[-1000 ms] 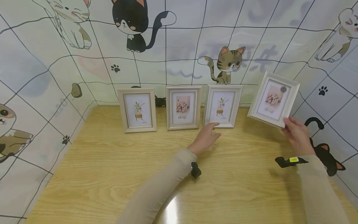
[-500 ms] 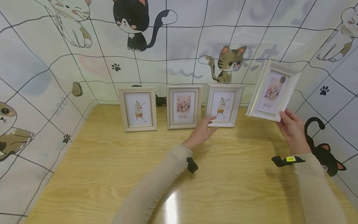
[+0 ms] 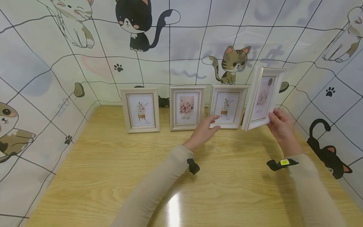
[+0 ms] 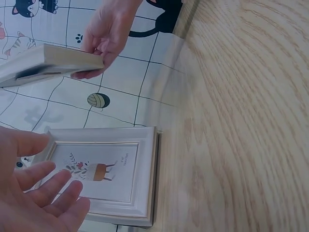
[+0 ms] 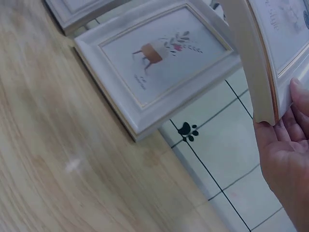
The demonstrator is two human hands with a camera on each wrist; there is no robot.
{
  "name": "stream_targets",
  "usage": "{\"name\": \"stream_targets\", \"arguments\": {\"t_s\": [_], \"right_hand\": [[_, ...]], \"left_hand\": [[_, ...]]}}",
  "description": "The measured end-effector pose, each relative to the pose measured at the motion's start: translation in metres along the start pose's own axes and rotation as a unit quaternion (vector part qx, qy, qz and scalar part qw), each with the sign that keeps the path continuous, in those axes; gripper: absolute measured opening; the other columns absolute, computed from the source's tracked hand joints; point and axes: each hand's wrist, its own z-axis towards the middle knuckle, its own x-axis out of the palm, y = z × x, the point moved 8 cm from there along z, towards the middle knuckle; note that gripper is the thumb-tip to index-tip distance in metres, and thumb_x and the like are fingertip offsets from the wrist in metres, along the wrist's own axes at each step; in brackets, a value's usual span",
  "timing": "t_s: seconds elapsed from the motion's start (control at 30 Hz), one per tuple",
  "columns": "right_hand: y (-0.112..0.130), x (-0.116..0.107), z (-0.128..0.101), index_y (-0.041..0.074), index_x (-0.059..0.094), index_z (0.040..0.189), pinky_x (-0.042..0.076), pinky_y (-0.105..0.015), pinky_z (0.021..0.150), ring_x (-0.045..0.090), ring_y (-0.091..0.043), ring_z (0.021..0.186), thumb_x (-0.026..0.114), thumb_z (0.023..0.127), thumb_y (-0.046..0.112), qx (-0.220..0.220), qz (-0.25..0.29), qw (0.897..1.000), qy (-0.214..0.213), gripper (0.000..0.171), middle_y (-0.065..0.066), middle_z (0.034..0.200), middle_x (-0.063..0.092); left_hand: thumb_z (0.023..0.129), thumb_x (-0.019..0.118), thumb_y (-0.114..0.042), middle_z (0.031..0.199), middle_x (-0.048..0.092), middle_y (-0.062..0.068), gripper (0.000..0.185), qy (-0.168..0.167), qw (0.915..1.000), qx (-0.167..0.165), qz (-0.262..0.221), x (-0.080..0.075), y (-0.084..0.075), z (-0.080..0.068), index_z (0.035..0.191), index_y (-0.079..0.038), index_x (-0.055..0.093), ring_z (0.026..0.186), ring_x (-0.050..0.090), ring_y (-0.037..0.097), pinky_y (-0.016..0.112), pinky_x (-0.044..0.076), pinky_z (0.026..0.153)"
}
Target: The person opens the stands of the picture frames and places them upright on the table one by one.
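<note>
Three pale picture frames stand in a row at the back of the wooden table [image 3: 107, 164]: a left one [image 3: 140, 109], a middle one [image 3: 186, 107] and a third one [image 3: 228, 106] [image 4: 104, 171] [image 5: 159, 63]. My right hand [image 3: 273, 118] [image 5: 289, 159] grips a fourth frame [image 3: 262, 97] [image 4: 48, 65] [image 5: 263, 53] by its lower right corner, lifted and turned partly edge-on just right of the third. My left hand [image 3: 211, 124] [image 4: 38, 198] is open, fingers straight, at the third frame's lower left corner. I cannot tell if it touches.
Cat-patterned cloth walls [image 3: 42, 78] close in the table on the left, back and right. Black wrist-worn cameras [image 3: 193, 166] [image 3: 279, 164] sit on both sleeves. Bare wood stretches in front of the frames.
My right hand has carried the fourth frame leftward and turned it more edge-on, close beside the third frame. My left hand has edged up toward the third frame.
</note>
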Motion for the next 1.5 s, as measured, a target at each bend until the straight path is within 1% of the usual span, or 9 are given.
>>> {"name": "stream_targets", "arguments": {"t_s": [0.2,0.43,0.63,0.83,0.93,1.03,1.17,1.4,1.5], "right_hand": [[-0.018,0.017,0.0,-0.002,0.068,0.115,0.06,-0.026,0.081,0.072,-0.018,0.094,0.032,0.101,-0.012,0.001,-0.026,0.999,0.044,0.04,-0.011,0.106,0.074],[-0.035,0.033,-0.003,0.005,0.067,0.115,0.057,-0.021,0.08,0.066,-0.011,0.091,0.033,0.102,-0.011,0.012,-0.106,0.993,0.054,0.04,-0.003,0.102,0.07],[-0.05,0.042,-0.007,0.009,0.059,0.12,0.056,-0.017,0.087,0.064,-0.006,0.097,0.039,0.102,-0.007,0.04,-0.195,0.977,0.078,0.032,0.002,0.108,0.066],[-0.063,0.048,-0.008,0.015,0.053,0.126,0.056,-0.015,0.088,0.064,-0.001,0.103,0.042,0.102,-0.005,0.035,-0.286,0.952,0.099,0.032,0.008,0.119,0.062],[-0.069,0.05,-0.006,0.015,0.05,0.126,0.055,-0.014,0.087,0.063,0.001,0.106,0.043,0.102,-0.005,0.025,-0.321,0.941,0.108,0.032,0.009,0.121,0.06],[-0.075,0.053,-0.005,0.012,0.049,0.123,0.055,-0.013,0.086,0.063,0.002,0.105,0.045,0.101,-0.007,0.022,-0.341,0.933,0.114,0.029,0.01,0.118,0.06],[-0.083,0.057,-0.004,0.009,0.047,0.119,0.055,-0.012,0.084,0.063,0.003,0.103,0.046,0.099,-0.01,0.023,-0.358,0.927,0.113,0.028,0.013,0.112,0.063],[-0.094,0.061,-0.003,0.012,0.047,0.12,0.056,-0.013,0.084,0.064,0.004,0.1,0.044,0.097,-0.014,0.021,-0.374,0.917,0.139,0.034,0.018,0.11,0.066],[-0.1,0.063,-0.003,0.014,0.046,0.126,0.056,-0.014,0.087,0.064,0.003,0.102,0.042,0.098,-0.014,0.019,-0.378,0.911,0.165,0.04,0.017,0.112,0.066]], "left_hand": [[0.102,0.056,-0.018,0.154,0.047,0.004,0.048,0.011,0.9989,0.044,-0.011,-0.001,-0.007,0.001,0.149,-0.014,0.046,0.137,0.051,0.025,0.036,0.042,0.116],[0.102,0.057,-0.02,0.153,0.048,0.003,0.048,0.041,0.9941,0.093,-0.039,0.001,-0.018,0.0,0.148,-0.014,0.047,0.136,0.052,0.024,0.036,0.041,0.117],[0.102,0.055,-0.017,0.148,0.053,0.01,0.044,0.054,0.9938,0.092,-0.031,-0.001,-0.016,-0.002,0.145,-0.007,0.05,0.138,0.05,0.026,0.03,0.04,0.116],[0.102,0.049,-0.006,0.142,0.057,0.017,0.037,0.063,0.9946,0.083,-0.006,-0.006,-0.005,-0.004,0.137,0.001,0.054,0.136,0.052,0.028,0.029,0.041,0.116],[0.101,0.046,-0.004,0.132,0.064,0.018,0.03,0.056,0.9955,0.074,0.017,-0.012,0.001,-0.005,0.127,0.003,0.06,0.126,0.059,0.028,0.03,0.048,0.109],[0.1,0.047,-0.003,0.112,0.071,0.016,0.021,0.046,0.9954,0.069,0.048,-0.018,0.006,-0.007,0.109,0.001,0.066,0.105,0.066,0.023,0.028,0.055,0.095],[0.098,0.047,-0.003,0.094,0.069,0.012,0.017,0.051,0.9934,0.072,0.074,-0.021,0.01,-0.009,0.097,-0.001,0.064,0.085,0.061,0.017,0.023,0.053,0.078],[0.094,0.054,-0.001,0.124,0.068,0.019,0.037,0.125,0.9884,0.069,0.049,-0.016,0.011,-0.015,0.13,0.002,0.058,0.114,0.067,0.028,0.024,0.055,0.098],[0.093,0.057,-0.003,0.128,0.067,0.017,0.039,0.153,0.9847,0.073,0.04,-0.013,0.01,-0.018,0.132,0.0,0.057,0.116,0.067,0.027,0.022,0.054,0.098]]}}
